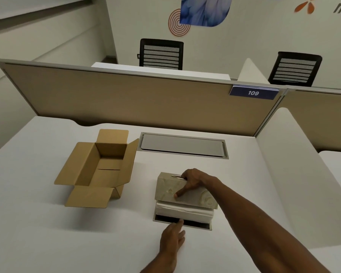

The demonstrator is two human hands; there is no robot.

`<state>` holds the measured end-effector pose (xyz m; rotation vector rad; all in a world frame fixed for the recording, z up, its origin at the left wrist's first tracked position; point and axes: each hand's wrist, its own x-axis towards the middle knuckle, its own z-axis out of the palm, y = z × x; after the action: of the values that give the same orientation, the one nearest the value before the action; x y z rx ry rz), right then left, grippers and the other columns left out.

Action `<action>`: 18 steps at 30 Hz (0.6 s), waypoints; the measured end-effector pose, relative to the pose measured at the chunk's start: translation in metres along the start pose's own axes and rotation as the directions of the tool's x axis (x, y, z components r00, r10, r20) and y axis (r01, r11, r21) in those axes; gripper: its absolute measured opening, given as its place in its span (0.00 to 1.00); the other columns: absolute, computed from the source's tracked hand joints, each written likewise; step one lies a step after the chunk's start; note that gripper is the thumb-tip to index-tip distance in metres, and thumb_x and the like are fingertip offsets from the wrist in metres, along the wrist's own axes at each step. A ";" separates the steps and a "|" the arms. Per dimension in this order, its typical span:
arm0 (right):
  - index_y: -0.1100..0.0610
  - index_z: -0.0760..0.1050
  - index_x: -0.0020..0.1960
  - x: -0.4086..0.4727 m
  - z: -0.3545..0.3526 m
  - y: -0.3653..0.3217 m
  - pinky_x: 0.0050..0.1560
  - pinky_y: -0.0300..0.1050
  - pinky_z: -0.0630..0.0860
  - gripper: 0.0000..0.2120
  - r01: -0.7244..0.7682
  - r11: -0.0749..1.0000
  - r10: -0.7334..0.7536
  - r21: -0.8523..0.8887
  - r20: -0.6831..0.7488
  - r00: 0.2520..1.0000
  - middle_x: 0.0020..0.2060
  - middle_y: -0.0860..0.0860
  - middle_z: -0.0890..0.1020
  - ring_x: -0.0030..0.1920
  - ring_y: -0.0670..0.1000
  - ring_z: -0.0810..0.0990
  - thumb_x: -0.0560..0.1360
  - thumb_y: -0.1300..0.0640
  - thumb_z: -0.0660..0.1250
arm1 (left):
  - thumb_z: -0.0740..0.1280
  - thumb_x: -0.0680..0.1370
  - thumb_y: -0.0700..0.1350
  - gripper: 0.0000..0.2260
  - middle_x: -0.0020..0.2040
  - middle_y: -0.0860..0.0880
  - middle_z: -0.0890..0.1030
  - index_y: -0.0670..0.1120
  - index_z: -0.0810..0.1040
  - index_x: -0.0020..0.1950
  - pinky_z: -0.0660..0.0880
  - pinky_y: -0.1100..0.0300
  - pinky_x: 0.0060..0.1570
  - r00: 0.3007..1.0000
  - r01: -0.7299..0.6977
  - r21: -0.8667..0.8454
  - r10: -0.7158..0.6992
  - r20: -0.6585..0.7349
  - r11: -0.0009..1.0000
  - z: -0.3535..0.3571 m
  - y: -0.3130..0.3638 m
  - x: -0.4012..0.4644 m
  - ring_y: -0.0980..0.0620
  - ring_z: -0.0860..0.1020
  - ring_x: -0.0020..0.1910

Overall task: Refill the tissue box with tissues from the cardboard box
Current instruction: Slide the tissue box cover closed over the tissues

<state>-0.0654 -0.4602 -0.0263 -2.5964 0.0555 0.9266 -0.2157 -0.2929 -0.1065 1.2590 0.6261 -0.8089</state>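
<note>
An open brown cardboard box (98, 168) stands on the white desk at the left, flaps spread, its inside bare. To its right, my right hand (191, 181) grips the beige marbled cover of the tissue box (165, 189), held tilted over a white stack of tissues (183, 212). The stack rests on the tissue box's dark base tray (203, 226). My left hand (172, 239) lies flat on the desk with its fingertips touching the tray's front edge.
A grey cable hatch (182, 145) is set into the white desk (47, 233) behind the tissue box. A tan partition (126, 99) with a "109" label closes the far side. A white divider (287, 154) borders the right. Two black chairs stand beyond.
</note>
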 end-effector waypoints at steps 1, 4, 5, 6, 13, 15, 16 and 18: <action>0.54 0.82 0.63 -0.001 0.000 0.000 0.60 0.49 0.79 0.34 0.000 1.000 0.000 -0.001 -0.004 1.000 0.59 0.54 0.85 0.58 0.55 0.82 0.65 0.34 0.79 | 0.68 0.80 0.47 0.25 0.72 0.39 0.73 0.40 0.67 0.75 0.72 0.47 0.70 0.999 0.027 -0.103 -0.024 0.029 0.994 0.005 0.008 -0.001 0.40 0.74 0.69; 0.55 0.81 0.63 -0.001 0.002 -0.001 0.57 0.47 0.78 0.33 0.005 1.000 -0.006 -0.005 -0.009 1.000 0.58 0.54 0.85 0.54 0.54 0.81 0.66 0.35 0.79 | 0.68 0.79 0.44 0.20 0.70 0.38 0.73 0.40 0.71 0.70 0.68 0.44 0.72 0.998 0.042 -0.224 -0.033 0.045 0.974 0.016 0.028 -0.005 0.38 0.72 0.70; 0.55 0.81 0.64 -0.002 0.003 -0.001 0.56 0.47 0.77 0.33 0.011 1.000 -0.011 -0.010 -0.011 1.000 0.58 0.54 0.85 0.52 0.53 0.80 0.66 0.35 0.79 | 0.68 0.79 0.44 0.20 0.69 0.37 0.73 0.39 0.71 0.69 0.67 0.43 0.72 0.998 0.045 -0.240 -0.034 0.048 0.970 0.018 0.033 -0.005 0.37 0.72 0.70; 0.55 0.81 0.64 -0.002 0.003 -0.001 0.56 0.46 0.77 0.34 0.013 1.000 -0.013 -0.015 -0.014 1.000 0.59 0.55 0.85 0.51 0.52 0.79 0.67 0.35 0.79 | 0.68 0.78 0.43 0.21 0.68 0.37 0.73 0.39 0.71 0.69 0.67 0.43 0.73 0.998 0.049 -0.252 -0.037 0.050 0.967 0.020 0.037 -0.005 0.37 0.72 0.70; 0.56 0.81 0.64 -0.006 0.009 0.000 0.49 0.43 0.74 0.33 0.039 0.999 -0.040 -0.021 -0.039 0.998 0.57 0.55 0.84 0.49 0.51 0.78 0.68 0.36 0.78 | 0.68 0.77 0.42 0.20 0.70 0.37 0.71 0.41 0.68 0.67 0.65 0.42 0.73 0.999 0.034 -0.282 -0.021 0.048 0.959 0.026 0.040 -0.001 0.36 0.70 0.71; 0.57 0.80 0.64 -0.007 0.010 0.000 0.50 0.44 0.75 0.33 0.042 0.999 -0.043 -0.025 -0.043 0.998 0.57 0.55 0.84 0.49 0.51 0.78 0.68 0.37 0.78 | 0.68 0.78 0.44 0.22 0.71 0.37 0.71 0.42 0.67 0.70 0.66 0.41 0.73 0.999 0.026 -0.266 -0.017 0.037 0.964 0.023 0.039 -0.002 0.36 0.71 0.71; 0.57 0.80 0.64 -0.007 0.010 0.000 0.52 0.45 0.76 0.33 0.041 0.999 -0.042 -0.030 -0.047 0.998 0.57 0.56 0.84 0.50 0.52 0.78 0.68 0.37 0.78 | 0.68 0.78 0.45 0.22 0.71 0.37 0.70 0.42 0.67 0.70 0.66 0.41 0.73 1.000 0.020 -0.254 -0.014 0.028 0.967 0.021 0.038 -0.003 0.36 0.71 0.71; 0.57 0.80 0.65 -0.007 0.012 0.000 0.56 0.47 0.77 0.34 0.037 0.999 -0.039 -0.036 -0.050 0.998 0.58 0.56 0.84 0.52 0.53 0.80 0.68 0.36 0.78 | 0.67 0.79 0.46 0.19 0.72 0.37 0.70 0.44 0.68 0.68 0.66 0.40 0.73 1.000 0.007 -0.251 -0.005 0.011 0.968 0.018 0.037 -0.004 0.35 0.71 0.71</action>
<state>-0.0783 -0.4566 -0.0305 -2.6434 0.0037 0.8558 -0.1887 -0.3061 -0.0787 1.0221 0.7015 -0.7159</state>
